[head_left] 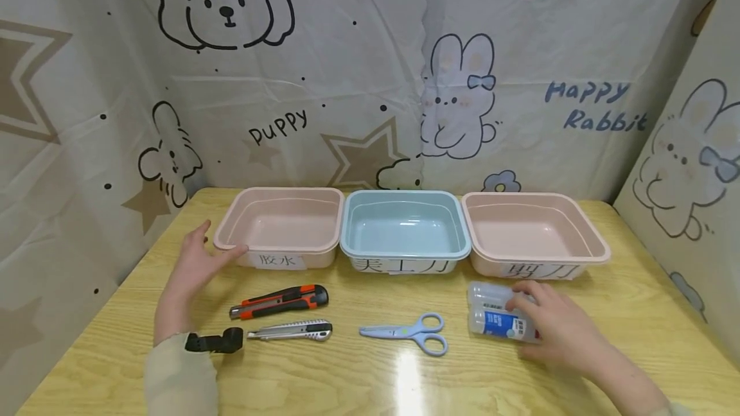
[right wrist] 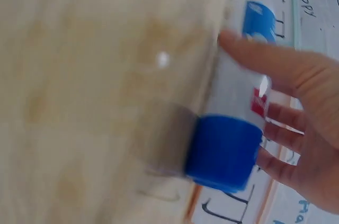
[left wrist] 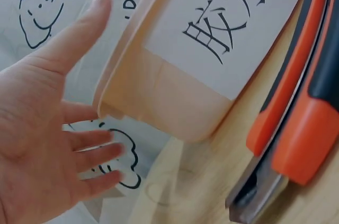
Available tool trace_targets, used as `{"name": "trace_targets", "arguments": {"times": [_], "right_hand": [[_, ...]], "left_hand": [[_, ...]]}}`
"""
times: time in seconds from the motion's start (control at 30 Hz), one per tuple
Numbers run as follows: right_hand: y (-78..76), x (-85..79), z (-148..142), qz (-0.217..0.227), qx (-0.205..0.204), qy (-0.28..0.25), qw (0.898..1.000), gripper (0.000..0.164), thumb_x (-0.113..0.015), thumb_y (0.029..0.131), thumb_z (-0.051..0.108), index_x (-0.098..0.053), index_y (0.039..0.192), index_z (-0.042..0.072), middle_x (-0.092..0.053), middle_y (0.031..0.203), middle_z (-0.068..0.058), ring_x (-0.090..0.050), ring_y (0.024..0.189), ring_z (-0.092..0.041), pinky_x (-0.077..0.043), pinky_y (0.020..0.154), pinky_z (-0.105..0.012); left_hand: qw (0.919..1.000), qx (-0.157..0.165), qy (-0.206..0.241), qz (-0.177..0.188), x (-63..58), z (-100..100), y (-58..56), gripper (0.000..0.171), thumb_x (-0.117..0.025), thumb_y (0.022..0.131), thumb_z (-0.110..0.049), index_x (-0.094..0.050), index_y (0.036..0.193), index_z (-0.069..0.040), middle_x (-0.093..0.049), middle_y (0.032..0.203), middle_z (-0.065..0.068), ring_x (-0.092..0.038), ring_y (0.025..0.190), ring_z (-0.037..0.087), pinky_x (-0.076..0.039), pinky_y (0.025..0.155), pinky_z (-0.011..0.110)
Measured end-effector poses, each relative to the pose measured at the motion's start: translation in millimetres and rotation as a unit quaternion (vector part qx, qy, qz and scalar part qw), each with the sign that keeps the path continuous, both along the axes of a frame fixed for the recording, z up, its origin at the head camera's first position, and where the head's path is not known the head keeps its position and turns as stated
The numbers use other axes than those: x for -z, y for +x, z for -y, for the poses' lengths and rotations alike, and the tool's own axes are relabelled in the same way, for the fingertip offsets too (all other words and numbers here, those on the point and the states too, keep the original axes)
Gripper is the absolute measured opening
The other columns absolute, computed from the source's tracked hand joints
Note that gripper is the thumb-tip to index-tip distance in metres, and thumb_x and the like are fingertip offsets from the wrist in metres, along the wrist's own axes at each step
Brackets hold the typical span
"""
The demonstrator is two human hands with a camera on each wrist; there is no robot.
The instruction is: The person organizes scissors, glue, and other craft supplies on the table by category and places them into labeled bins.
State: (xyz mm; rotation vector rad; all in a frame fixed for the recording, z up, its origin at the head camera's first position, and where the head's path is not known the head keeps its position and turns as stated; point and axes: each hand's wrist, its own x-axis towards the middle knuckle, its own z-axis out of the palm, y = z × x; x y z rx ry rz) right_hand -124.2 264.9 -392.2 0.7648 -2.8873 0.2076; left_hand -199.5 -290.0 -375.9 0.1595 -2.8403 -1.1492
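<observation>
My right hand [head_left: 563, 326] holds a clear glue bottle [head_left: 500, 324] with a blue label, thumb on one side and fingers on the other. Its blue cap [right wrist: 225, 152] shows in the right wrist view. Just behind it in the head view lies a second clear bottle [head_left: 488, 294], partly covered by my fingers. My left hand [head_left: 196, 265], fingers spread, is beside the left corner of a pink bin [head_left: 291, 255] and holds nothing. Nearby lie an orange-and-black utility knife [head_left: 280, 302] and a silver one [head_left: 291, 330]. Blue scissors [head_left: 407, 332] lie mid-table.
A light blue bin [head_left: 405, 255] stands between the left pink bin and another pink bin [head_left: 537, 260]. All three bear paper labels with Chinese writing. Behind them hangs a printed curtain [head_left: 358, 69]. A black mount [head_left: 215, 341] sits on my left wrist.
</observation>
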Motion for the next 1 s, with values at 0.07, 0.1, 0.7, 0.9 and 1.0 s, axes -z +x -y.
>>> {"name": "trace_targets", "arguments": {"times": [0.07,0.1,0.7,0.9,1.0], "right_hand": [[0.1,0.8,3,-0.01,0.004,0.01,1.0,0.05,-0.084,0.05,0.027,-0.058,0.092,0.02,-0.05,0.118,-0.011,-0.048,0.106,-0.032,-0.04,0.088,-0.053],[0.1,0.8,4,-0.014,0.007,0.016,1.0,0.049,-0.084,0.05,0.023,-0.057,0.091,0.02,-0.049,0.117,-0.011,-0.048,0.106,-0.032,-0.041,0.087,-0.053],[-9.3,-23.4,22,-0.021,0.011,0.041,0.999,0.041,-0.077,0.054,0.019,-0.063,0.093,0.021,-0.057,0.095,0.003,-0.056,0.08,-0.013,-0.047,0.061,-0.032],[-13.0,-33.4,40,-0.04,-0.036,0.017,0.998,0.041,-0.076,0.059,0.024,-0.065,0.099,0.021,-0.055,0.09,0.009,-0.049,0.069,-0.004,-0.041,0.056,-0.025],[-18.6,-36.4,49,-0.068,-0.062,0.004,0.996,0.041,-0.074,0.06,0.026,-0.066,0.1,0.021,-0.052,0.086,0.012,-0.042,0.063,0.0,-0.036,0.053,-0.019]], "left_hand": [[0.9994,0.025,0.008,0.02,2.5,2,-1.5,0.106,-0.064,0.077,-0.053,-0.002,0.145,0.001,-0.015,0.143,0.032,-0.022,0.128,0.048,-0.024,0.097,0.065],[0.9989,0.035,0.013,0.027,3.6,2,-2.3,0.106,-0.064,0.077,-0.053,-0.003,0.145,0.0,-0.019,0.143,0.031,-0.024,0.127,0.047,-0.025,0.097,0.064],[0.9986,0.029,0.044,-0.004,11.1,5,-5.1,0.097,-0.06,0.081,-0.05,-0.005,0.145,-0.002,-0.037,0.133,0.028,-0.043,0.114,0.039,-0.042,0.087,0.046],[0.9981,0.046,0.039,-0.014,12.6,6,-5.9,0.093,-0.061,0.082,-0.046,-0.006,0.147,-0.008,-0.039,0.132,0.026,-0.046,0.109,0.036,-0.043,0.083,0.04],[0.998,0.048,0.037,-0.014,13.3,6,-5.8,0.093,-0.061,0.082,-0.047,-0.006,0.147,-0.008,-0.04,0.131,0.025,-0.047,0.108,0.036,-0.044,0.082,0.04]]}}
